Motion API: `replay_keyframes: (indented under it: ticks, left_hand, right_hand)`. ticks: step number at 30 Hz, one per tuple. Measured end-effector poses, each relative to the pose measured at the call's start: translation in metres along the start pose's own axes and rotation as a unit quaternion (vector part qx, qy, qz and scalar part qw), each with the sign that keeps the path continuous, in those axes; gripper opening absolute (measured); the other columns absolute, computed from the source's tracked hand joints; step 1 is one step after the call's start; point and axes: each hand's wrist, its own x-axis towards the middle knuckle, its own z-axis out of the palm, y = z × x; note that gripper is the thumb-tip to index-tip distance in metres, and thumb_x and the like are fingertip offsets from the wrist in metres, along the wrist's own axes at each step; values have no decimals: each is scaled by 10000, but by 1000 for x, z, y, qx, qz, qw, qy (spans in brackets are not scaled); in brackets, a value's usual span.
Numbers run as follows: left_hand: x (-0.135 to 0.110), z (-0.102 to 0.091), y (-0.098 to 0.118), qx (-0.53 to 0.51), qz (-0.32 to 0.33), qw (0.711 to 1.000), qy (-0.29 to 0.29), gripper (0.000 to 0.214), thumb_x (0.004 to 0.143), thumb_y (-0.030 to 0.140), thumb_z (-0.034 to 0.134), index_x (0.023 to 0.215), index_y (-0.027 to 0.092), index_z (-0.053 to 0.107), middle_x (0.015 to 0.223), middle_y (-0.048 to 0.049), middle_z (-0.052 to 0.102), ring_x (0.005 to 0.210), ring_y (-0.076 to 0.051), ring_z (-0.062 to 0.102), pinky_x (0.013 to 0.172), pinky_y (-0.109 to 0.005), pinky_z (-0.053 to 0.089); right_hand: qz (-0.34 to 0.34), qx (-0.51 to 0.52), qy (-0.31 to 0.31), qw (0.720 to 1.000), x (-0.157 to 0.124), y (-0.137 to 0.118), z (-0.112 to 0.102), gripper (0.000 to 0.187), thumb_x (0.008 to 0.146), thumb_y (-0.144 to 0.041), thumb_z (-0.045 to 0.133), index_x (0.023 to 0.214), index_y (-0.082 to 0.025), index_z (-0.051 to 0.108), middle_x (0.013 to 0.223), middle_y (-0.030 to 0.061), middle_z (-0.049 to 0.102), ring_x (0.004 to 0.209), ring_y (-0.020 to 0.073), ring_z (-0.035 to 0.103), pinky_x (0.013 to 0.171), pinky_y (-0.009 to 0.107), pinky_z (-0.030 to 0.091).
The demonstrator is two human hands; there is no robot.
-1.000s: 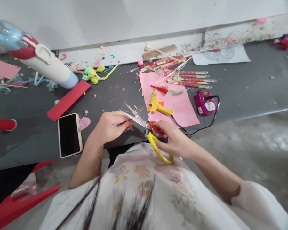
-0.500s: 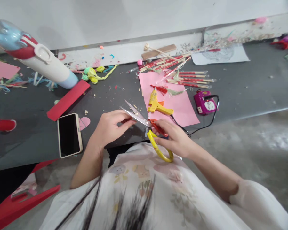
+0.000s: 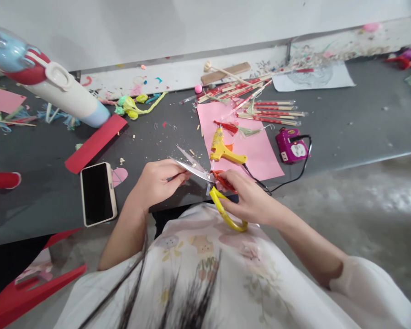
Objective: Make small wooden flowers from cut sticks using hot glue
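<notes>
My right hand (image 3: 248, 198) grips the yellow-handled scissors (image 3: 228, 211). Their metal blades stand apart and point left. A red-orange piece also shows by the right fingers; I cannot tell whether it is part of the scissors or separate. My left hand (image 3: 157, 183) is beside the blades at the table's front edge, its thumb and fingers pinched together. What lies in that pinch is too small to make out. Just beyond the scissors, a yellow glue gun (image 3: 224, 150) rests on a pink sheet of paper (image 3: 256, 160), with a red tassel (image 3: 229, 128) above it.
A purple power box (image 3: 292, 146) with a black cord is at right. Several red-and-wood sticks (image 3: 270, 116) lie behind the pink sheet. On the left are a phone (image 3: 97, 194), a red paper strip (image 3: 94, 144), a bottle (image 3: 68, 87) and a red thread spool (image 3: 7, 179).
The view has shifted very slightly. Both hands and the scissors stay in almost the same place, with the blades still apart.
</notes>
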Motion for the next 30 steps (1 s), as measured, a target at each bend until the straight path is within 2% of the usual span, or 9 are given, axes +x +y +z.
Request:
replay_keyframes:
  ticks: [8, 12, 17, 21, 26, 30]
  left_hand:
    - [-1, 1, -1, 8, -4, 1000, 0, 254, 877, 244, 591, 667, 204, 728, 641, 16, 713, 616, -106, 671, 620, -200, 537]
    - [0, 4, -1, 15, 12, 1000, 19, 155, 871, 213, 623, 783, 201, 750, 754, 1, 751, 705, -109, 696, 680, -191, 538]
    - [-3, 10, -2, 35, 1, 998, 58, 112, 824, 296, 700, 837, 199, 752, 828, -18, 762, 728, -124, 697, 699, -205, 541]
    - [-3, 7, -2, 31, -14, 999, 30, 163, 882, 257, 606, 851, 212, 760, 875, -15, 769, 798, -132, 711, 757, -211, 549]
    - [0, 2, -2, -12, -19, 1000, -6, 227, 860, 183, 594, 664, 193, 709, 749, 4, 745, 690, -107, 686, 681, -187, 528]
    - [0, 1, -3, -39, -15, 999, -21, 232, 849, 151, 602, 637, 181, 690, 657, 12, 710, 614, -90, 658, 602, -170, 495]
  right_hand:
    - [5, 13, -7, 1000, 2, 0, -4, 134, 840, -282, 580, 883, -211, 476, 840, 26, 509, 740, 169, 473, 689, 334, 411]
    - [20, 9, -2, 1000, 2, -1, -3, 143, 843, -305, 574, 841, -209, 469, 823, 20, 507, 731, 166, 467, 681, 327, 392]
    - [35, 10, 10, 999, 2, 0, 0, 138, 834, -314, 576, 869, -202, 503, 806, 15, 516, 718, 165, 472, 660, 318, 384]
    - [27, 7, 5, 1000, 1, 0, 2, 161, 831, -301, 575, 938, -188, 534, 811, 25, 529, 710, 168, 485, 658, 326, 404]
    - [27, 13, -3, 1000, 0, 0, 5, 204, 836, -301, 564, 994, -178, 523, 841, 41, 533, 726, 173, 501, 677, 342, 434]
    - [23, 32, -19, 999, 0, 0, 3, 172, 844, -312, 536, 947, -180, 497, 852, 41, 517, 733, 169, 488, 684, 345, 433]
